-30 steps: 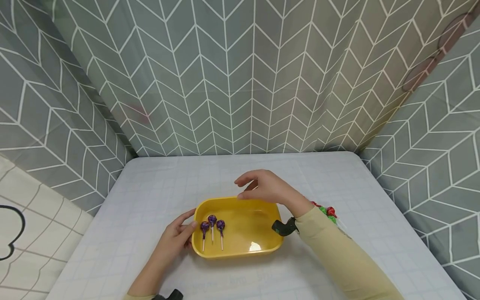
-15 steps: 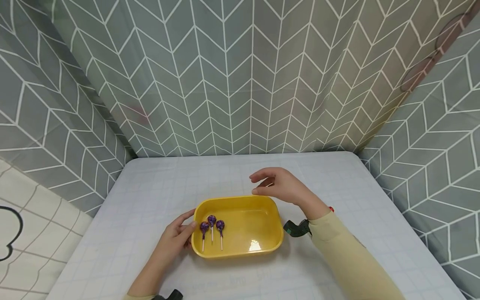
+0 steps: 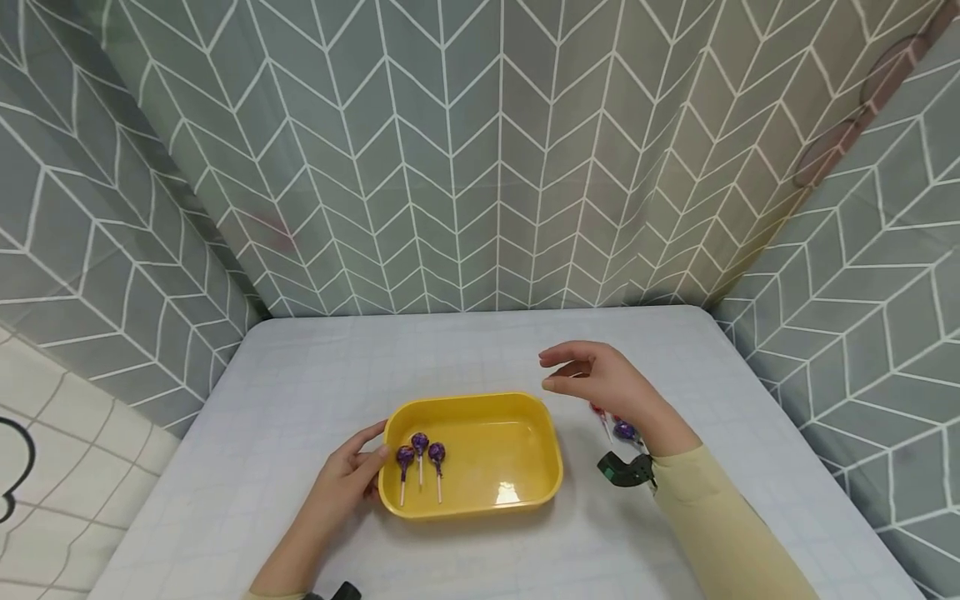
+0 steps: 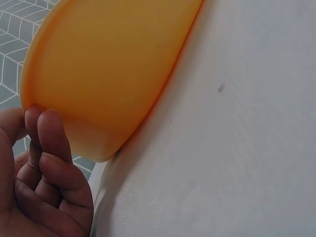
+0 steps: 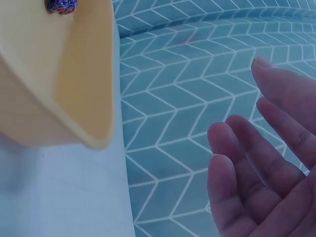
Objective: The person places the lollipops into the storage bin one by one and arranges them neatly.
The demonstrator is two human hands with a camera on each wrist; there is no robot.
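Note:
A yellow plastic tray (image 3: 487,462) sits on the table, three purple-wrapped lollipops (image 3: 437,452) lying side by side at its left end. My left hand (image 3: 347,477) grips the left rim, thumb over the edge; in the left wrist view its fingers (image 4: 54,133) meet the tray's outer wall. Above the table, beyond the tray's right end, my right hand (image 3: 600,377) holds nothing, its fingers loosely bent and apart from the thumb. Under the right wrist a red lollipop (image 3: 597,409) and another purple lollipop (image 3: 626,431) show, partly hidden by the forearm.
A white cloth with a faint grid covers the table (image 3: 337,358). Grey curtains (image 3: 480,167) with white chevron lines stand behind it and at both sides. Black camera mounts (image 3: 626,472) are strapped to the wrists.
My right hand has moved right, from over the tray's back rim to past its right end. Lollipops under the forearm now show on its left side. The left hand keeps its grip.

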